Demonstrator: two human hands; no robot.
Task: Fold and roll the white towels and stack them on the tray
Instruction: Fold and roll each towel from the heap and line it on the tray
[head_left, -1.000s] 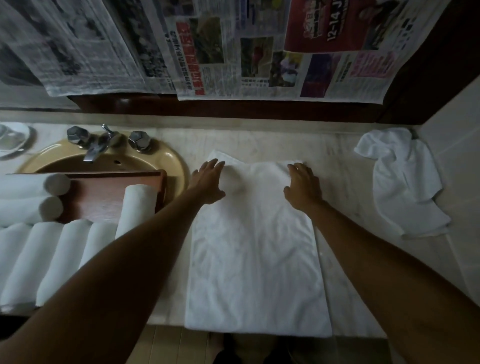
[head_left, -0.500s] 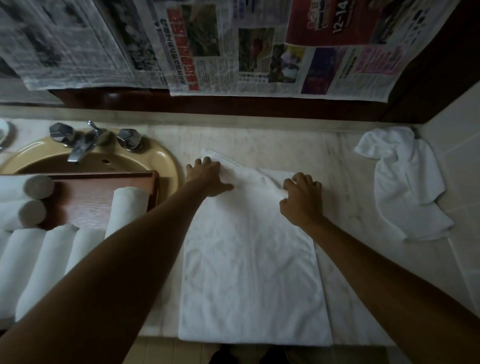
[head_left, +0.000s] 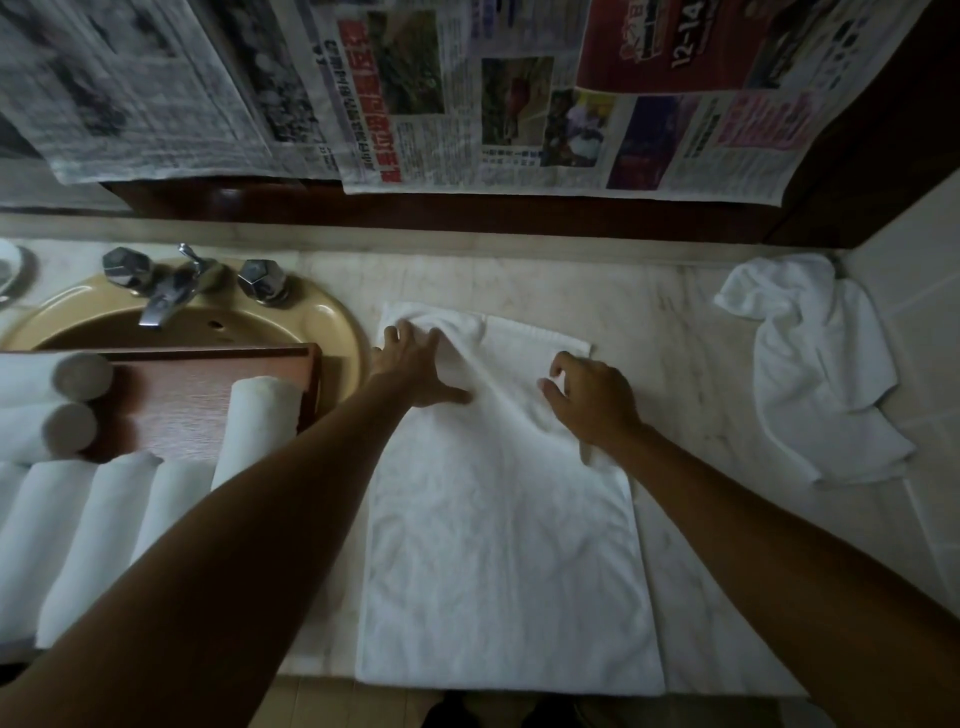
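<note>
I had a white towel (head_left: 498, 545) lying flat and long on the counter (head_left: 675, 312), just beside the sink (head_left: 332, 322). My left hand (head_left: 415, 364) lay flat with straight fingers, pressing the far left corner down. My right hand (head_left: 592, 400) had curled fingers that seemed to pinch the far edge. I think I was at the start of rolling it. Next I needed to tuck that edge over and roll it tight and even toward me. The rolled towels (head_left: 104, 519) sat on the tray (head_left: 208, 379) at my left.
</note>
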